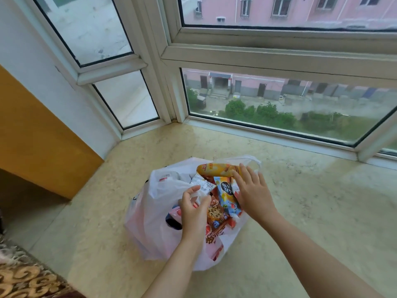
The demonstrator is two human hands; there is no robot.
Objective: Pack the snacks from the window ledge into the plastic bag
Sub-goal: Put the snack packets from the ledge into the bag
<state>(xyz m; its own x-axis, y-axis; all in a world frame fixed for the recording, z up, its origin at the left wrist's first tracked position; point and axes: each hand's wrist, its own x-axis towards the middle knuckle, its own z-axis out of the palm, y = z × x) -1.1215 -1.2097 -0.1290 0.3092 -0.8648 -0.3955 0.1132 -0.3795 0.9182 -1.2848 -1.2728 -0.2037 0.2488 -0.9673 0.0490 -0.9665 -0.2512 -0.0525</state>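
Observation:
A white translucent plastic bag [150, 224] sits on the marble window ledge [300, 201], open at the top and filled with several snack packets. An orange packet [212, 169] lies at the bag's far side, a blue packet [226, 196] sits in the middle, and a cookie packet [216, 215] is beside it. My left hand [194, 211] pinches the bag's near handle at the opening. My right hand [252, 194] rests flat with fingers spread on the packets at the bag's right side, touching the orange and blue ones.
Window frames [171, 87] and glass panes close off the ledge at the back and left. An orange wall panel [38, 134] stands at the left. A patterned brown cloth [23, 276] lies at the lower left corner.

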